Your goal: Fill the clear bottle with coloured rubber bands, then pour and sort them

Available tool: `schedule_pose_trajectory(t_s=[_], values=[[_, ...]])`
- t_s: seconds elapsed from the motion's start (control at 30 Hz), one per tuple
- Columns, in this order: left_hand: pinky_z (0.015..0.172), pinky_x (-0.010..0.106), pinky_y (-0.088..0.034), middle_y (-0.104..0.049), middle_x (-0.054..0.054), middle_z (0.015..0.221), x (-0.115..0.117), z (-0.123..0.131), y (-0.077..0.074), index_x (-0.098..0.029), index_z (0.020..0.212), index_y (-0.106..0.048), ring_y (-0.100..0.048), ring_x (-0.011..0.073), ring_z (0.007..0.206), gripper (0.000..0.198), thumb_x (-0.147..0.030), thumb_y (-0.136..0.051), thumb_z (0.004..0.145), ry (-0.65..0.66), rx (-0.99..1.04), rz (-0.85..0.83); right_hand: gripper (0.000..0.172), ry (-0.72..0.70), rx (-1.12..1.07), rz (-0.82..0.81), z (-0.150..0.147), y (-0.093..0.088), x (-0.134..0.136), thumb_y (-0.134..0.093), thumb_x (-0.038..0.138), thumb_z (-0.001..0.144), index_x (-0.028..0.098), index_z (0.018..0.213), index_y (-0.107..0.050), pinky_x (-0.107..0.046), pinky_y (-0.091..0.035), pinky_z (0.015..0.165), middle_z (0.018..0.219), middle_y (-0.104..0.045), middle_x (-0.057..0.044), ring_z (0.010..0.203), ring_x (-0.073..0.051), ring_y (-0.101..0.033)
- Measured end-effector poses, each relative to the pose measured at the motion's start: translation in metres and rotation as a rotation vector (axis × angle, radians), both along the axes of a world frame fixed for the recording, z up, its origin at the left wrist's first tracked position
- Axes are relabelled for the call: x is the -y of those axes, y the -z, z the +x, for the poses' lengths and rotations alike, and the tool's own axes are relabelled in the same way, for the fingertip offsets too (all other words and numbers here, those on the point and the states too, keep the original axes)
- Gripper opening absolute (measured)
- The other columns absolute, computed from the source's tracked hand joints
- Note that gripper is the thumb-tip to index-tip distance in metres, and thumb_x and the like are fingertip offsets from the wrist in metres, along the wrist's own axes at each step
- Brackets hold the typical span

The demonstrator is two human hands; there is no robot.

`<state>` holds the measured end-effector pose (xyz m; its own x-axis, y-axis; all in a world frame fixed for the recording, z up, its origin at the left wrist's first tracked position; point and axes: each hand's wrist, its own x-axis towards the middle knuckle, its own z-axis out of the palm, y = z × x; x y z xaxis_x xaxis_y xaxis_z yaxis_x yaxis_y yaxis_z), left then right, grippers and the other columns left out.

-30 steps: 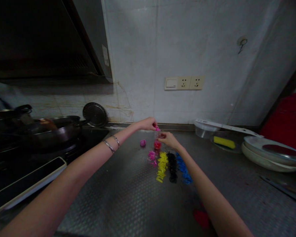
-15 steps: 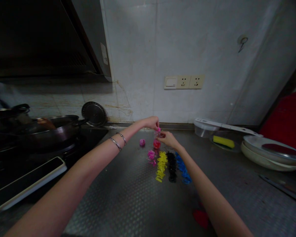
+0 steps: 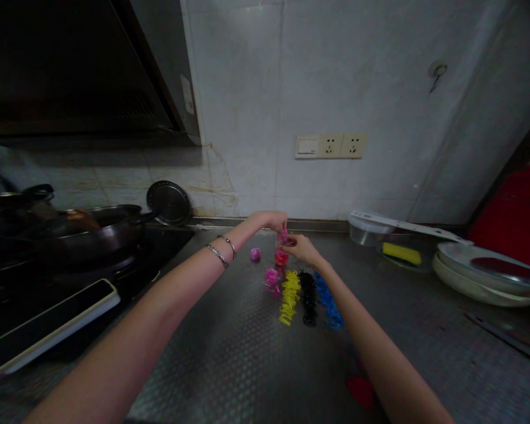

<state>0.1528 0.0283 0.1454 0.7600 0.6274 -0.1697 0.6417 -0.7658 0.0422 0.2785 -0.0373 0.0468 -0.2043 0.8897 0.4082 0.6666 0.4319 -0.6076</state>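
Note:
My right hand (image 3: 301, 248) is closed around a small clear bottle (image 3: 281, 257) standing on the metal counter, with red-orange bits at its bottom. Just over the bottle's mouth, my left hand (image 3: 277, 221) pinches pink rubber bands, partly inside the neck. A loose pile of pink rubber bands (image 3: 271, 277) lies in front of the bottle. Beside it run rows of yellow rubber bands (image 3: 290, 297), black rubber bands (image 3: 308, 297) and blue rubber bands (image 3: 329, 300). To the left sits a small round pink piece (image 3: 255, 254), possibly a cap.
At left are a stove with a pan (image 3: 92, 235), a round dark lid (image 3: 168, 203) and a long dark-topped device (image 3: 48, 330). On the right stand a plastic tub (image 3: 364, 231), a yellow sponge (image 3: 401, 254), stacked bowls (image 3: 481, 282) and a knife-like utensil (image 3: 506, 335).
My left hand has lowered slightly, and the pink bands in its fingers sit deeper at the bottle's mouth. My right hand keeps its hold on the bottle.

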Motion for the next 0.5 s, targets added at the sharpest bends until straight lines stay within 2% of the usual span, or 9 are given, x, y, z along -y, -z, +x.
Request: schedule_pose_trajectory(t_s=[0.23,0.5], values=[[0.055,0.022,-0.039,-0.062,0.0,0.061,0.0,0.0,-0.006,-0.017,0.083,-0.072,-0.046,0.0111,0.058,0.027,-0.021,-0.059,0.06,-0.118,-0.12,-0.19,0.027,-0.012,0.007,-0.018,-0.001,-0.002,0.002,-0.06,0.032,0.068,0.015,0.087,-0.068,-0.021,-0.04,0.059,0.074,-0.068,-0.002,0.068,-0.017,-0.061],[0.052,0.021,-0.035,-0.058,0.0,0.051,0.003,-0.009,-0.012,-0.013,0.073,-0.072,-0.042,0.0084,0.049,0.019,-0.018,-0.059,0.061,-0.051,0.068,-0.161,0.023,-0.006,0.017,0.011,0.001,0.0,0.0,-0.06,0.031,0.069,0.013,0.081,-0.068,-0.021,-0.04,0.06,0.075,-0.068,-0.004,0.067,-0.016,-0.06]])
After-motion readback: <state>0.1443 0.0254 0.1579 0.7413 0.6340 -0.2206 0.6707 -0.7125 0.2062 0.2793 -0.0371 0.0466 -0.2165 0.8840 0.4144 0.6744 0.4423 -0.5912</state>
